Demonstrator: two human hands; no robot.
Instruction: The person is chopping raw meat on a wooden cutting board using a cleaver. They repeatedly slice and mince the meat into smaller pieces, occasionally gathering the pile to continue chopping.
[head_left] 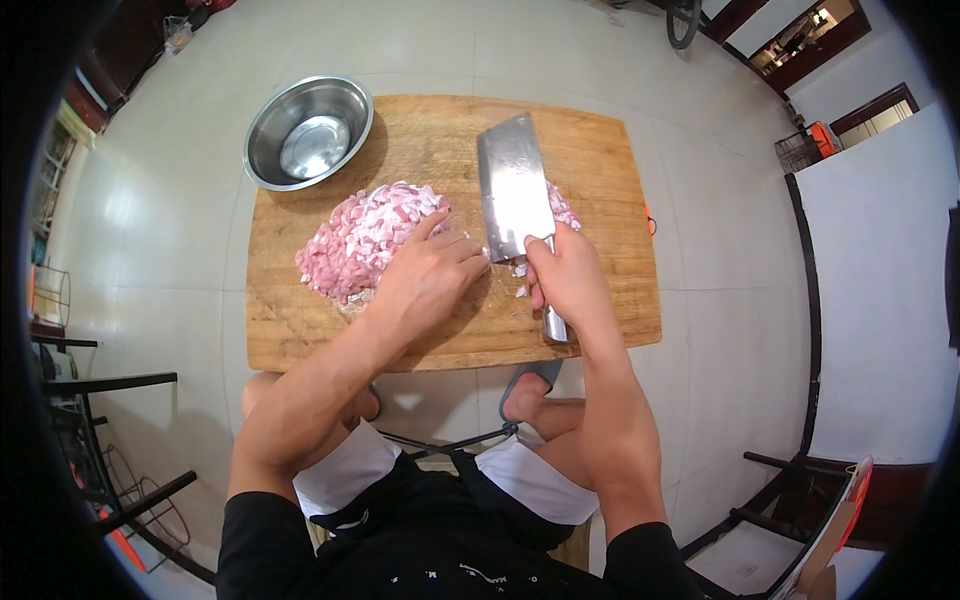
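Observation:
My right hand [568, 280] grips the metal handle of a cleaver [512, 180], whose broad blade is raised above the wooden cutting board [590, 150] and points away from me. Beside the blade, my left hand [430, 268] rests with its fingertips on the board, some fingers bent and one reaching to the meat. A heap of diced pink and white meat [365, 235] lies left of that hand. More chopped meat [562, 207] shows just right of the blade, partly hidden by it. Small scraps lie near the cleaver's heel.
A steel bowl [310, 135] stands at the board's far left corner, with nothing visible inside. Tiled floor [720, 250] surrounds the board. Black metal frames [130, 450] stand at lower left. A white panel [880, 290] is on the right. My knees are close under the board's near edge.

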